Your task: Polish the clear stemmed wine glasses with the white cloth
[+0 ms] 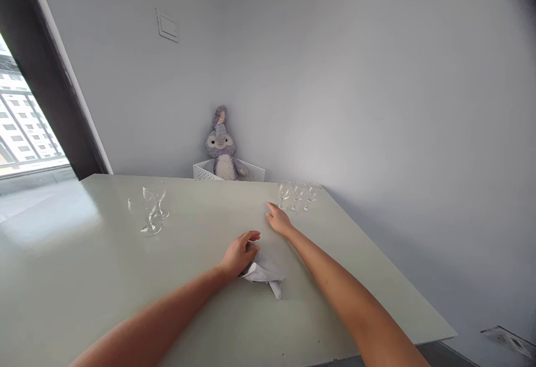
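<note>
My left hand (240,253) is over the middle of the table, its fingers curled around a crumpled white cloth (266,273). Part of the cloth is hidden under the hand, and its loose end trails toward me. Farther out, my right hand (280,219) reaches forward with thumb and fingers apart, holding nothing. Just beyond it, a stemmed glass (285,190) stands nearest, its foot partly covered by the hand. In the same row to the right are a second glass (298,192) and a third glass (312,191), all upright.
Two more stemmed glasses, a nearer glass (144,210) and a farther glass (160,196), stand upright on the left of the pale table (201,322). Behind the far edge, a plush toy (221,146) sits in a white perforated basket (254,172). A wall (397,104) borders the right side.
</note>
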A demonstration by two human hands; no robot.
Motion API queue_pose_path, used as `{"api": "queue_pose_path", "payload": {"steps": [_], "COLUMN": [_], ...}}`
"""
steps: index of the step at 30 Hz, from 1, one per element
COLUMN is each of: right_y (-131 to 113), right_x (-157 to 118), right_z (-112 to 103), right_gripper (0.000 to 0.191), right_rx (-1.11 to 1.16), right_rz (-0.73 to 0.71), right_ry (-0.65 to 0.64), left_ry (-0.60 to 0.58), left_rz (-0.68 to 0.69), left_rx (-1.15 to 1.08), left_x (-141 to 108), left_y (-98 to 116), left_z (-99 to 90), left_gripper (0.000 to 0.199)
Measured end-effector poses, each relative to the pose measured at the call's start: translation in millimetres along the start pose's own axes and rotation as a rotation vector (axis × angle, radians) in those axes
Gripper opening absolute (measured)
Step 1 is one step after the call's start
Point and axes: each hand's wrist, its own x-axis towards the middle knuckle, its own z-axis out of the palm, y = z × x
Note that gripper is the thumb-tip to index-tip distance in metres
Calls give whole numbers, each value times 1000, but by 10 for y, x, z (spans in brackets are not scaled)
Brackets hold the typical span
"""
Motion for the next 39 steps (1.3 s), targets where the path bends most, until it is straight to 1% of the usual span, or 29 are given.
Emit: {"api": "queue_pose_path", "payload": {"steps": [3,6,10,13,15,17,20,21,22,23,24,26,27,28,30,33,35,37,39], "right_y": [-68,-81,-101,-177,-269,-385,-545,-579,-599,-604,-594,-539,-499,-456,-372,-286,-284,-339,-444], "right_x": [58,63,-3,-102,-224,-412,-787,-915,-1032,-1134,-1216,-1313,-1331,-1332,-1299,-1208,-1143,-1083,-1031], "right_z": [8,-46,-133,-169,-204,-279,-462,-521,-568,-597,-604,-561,-519,-473,-394,-358,-375,-390,-380], "right_gripper": [49,49,45,38,30,27,30,29,32,39,41,26,20,20,26,33,35,35,35], "right_rx": [-33,-25,33,98,146,190,224,209,176,144,118,137,188,260,414,588,714,840,911], "right_rz": [68,119,138,125,96,53,-71,-163,-254,-307,-334,-302,-265,-222,-123,63,163,221,230], "right_ry": [-15,0,4,-41,-117,-227,-481,-626,-712,-724,-710,-628,-586,-546,-462,-315,-259,-230,-147], "left_ry": [9,10,7,2,9,29,83,104,129,159,193,276,332,400,580,901,1069,1164,1183], "left_rz": [-25,-34,-47,-53,-56,-59,-84,-98,-111,-123,-136,-177,-205,-236,-302,-404,-472,-521,-526], "left_rx": [-28,-52,-60,-85,-110,-146,-226,-249,-264,-273,-277,-279,-280,-279,-266,-223,-198,-183,-174], "left_x": [-4,-4,-1,0,3,10,21,23,24,23,19,-8,-33,-68,-167,-347,-442,-485,-470], "left_y": [11,10,9,15,14,8,10,16,25,34,44,54,52,42,-1,-131,-246,-362,-460], "left_z": [-12,-15,-10,-10,-12,-10,-2,2,3,1,-8,-55,-100,-161,-344,-753,-1068,-1357,-1582], "left_gripper": [36,35,35,34,34,33,31,30,30,29,28,26,24,23,22,32,42,52,63]}}
